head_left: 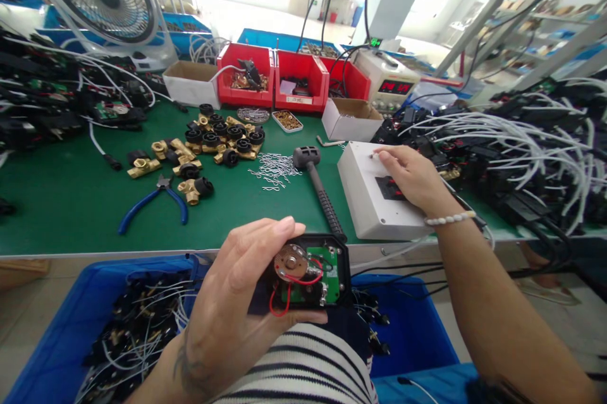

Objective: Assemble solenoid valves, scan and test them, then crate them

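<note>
My left hand [241, 284] is closed around an open black motor housing [345, 271], held over my lap just in front of the table edge. Inside it show a round motor [290, 262], a green circuit board [331, 265] and red wires. My right hand [410, 176] rests on a light grey control box [363, 195], thumb and fingertips pinched at a small toggle switch [372, 155] on its top. A dark display window [389, 188] lies partly under that palm. Between the hands, a black mallet [317, 183] lies on the green table [237, 214].
Left of the mallet are metal clips [275, 167], brass valve fittings [222, 135] and blue-handled cutters [161, 192]. Red bins [301, 91] and a power supply [391, 78] stand behind. Cabled units [521, 138] pile up on the right. Blue crates [61, 341] sit below.
</note>
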The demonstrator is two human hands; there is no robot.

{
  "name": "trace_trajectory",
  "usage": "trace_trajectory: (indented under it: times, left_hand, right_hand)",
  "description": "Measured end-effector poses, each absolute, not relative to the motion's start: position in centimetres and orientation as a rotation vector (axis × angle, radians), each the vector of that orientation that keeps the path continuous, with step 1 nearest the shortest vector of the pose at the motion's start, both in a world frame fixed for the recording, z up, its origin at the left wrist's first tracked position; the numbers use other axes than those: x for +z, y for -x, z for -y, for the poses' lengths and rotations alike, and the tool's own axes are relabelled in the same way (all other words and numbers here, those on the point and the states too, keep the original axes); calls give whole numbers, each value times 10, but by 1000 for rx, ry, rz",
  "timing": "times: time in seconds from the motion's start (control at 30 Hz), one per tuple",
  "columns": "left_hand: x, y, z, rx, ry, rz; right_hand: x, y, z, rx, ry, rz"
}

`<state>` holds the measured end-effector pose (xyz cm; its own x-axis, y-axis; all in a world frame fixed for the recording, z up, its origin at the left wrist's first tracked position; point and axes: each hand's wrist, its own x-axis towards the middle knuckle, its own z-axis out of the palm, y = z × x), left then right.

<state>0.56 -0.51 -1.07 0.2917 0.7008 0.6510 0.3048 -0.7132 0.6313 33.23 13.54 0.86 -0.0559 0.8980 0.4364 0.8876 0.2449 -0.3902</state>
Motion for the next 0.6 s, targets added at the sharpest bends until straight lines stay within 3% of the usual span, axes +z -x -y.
trace_trajectory:
  times: [0.13, 0.33, 0.6]
  left_hand:
    - [-11, -4, 4, 1384, -2159, -928]
    - [-13, -6, -4, 1379, -2181, -1035]
    - [-9, -4, -23, 1219, -1997, -1151]
  right_hand:
    - [21, -310, -102, -139, 1332, 1647]
    - [5, -230, -24, 1057, 832, 1706]
    - [-36, -190, -26, 1204, 877, 1690]
